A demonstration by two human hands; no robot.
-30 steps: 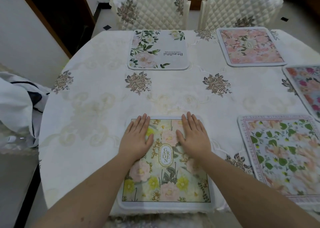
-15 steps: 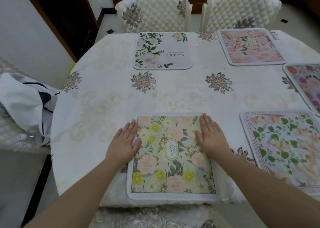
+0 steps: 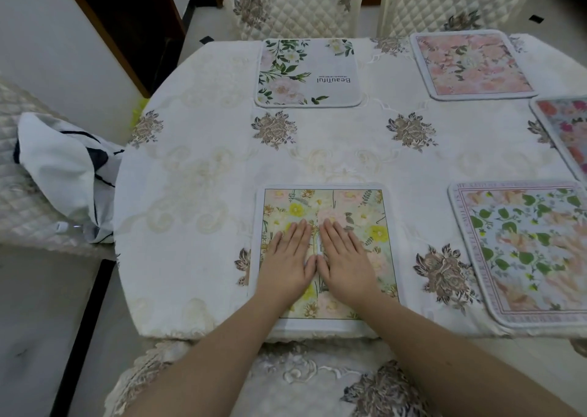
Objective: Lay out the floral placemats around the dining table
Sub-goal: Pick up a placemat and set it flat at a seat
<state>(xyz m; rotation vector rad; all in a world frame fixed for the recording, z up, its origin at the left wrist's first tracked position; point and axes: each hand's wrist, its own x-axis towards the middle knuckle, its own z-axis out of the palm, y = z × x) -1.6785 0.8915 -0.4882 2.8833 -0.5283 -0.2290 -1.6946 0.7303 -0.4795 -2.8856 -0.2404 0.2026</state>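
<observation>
Five floral placemats on the desk (image 3: 197, 169): two far, two right, one near. The near yellow-flowered placemat (image 3: 324, 254) lies at the front edge. Left hand (image 3: 287, 258) and right hand (image 3: 344, 258) rest flat on it, fingers extended, thumbs touching, holding nothing. The hands hide its centre emblem. The pink-red placemat (image 3: 565, 134) is cut off at the frame edge. Mats are rectangular with rounded corners; the tablecloth (image 3: 333, 150) is embroidered.

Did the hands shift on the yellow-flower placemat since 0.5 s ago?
Yes. Left hand and right hand moved inward from the yellow-flower placemat's side edges to its centre, thumbs touching.
</observation>
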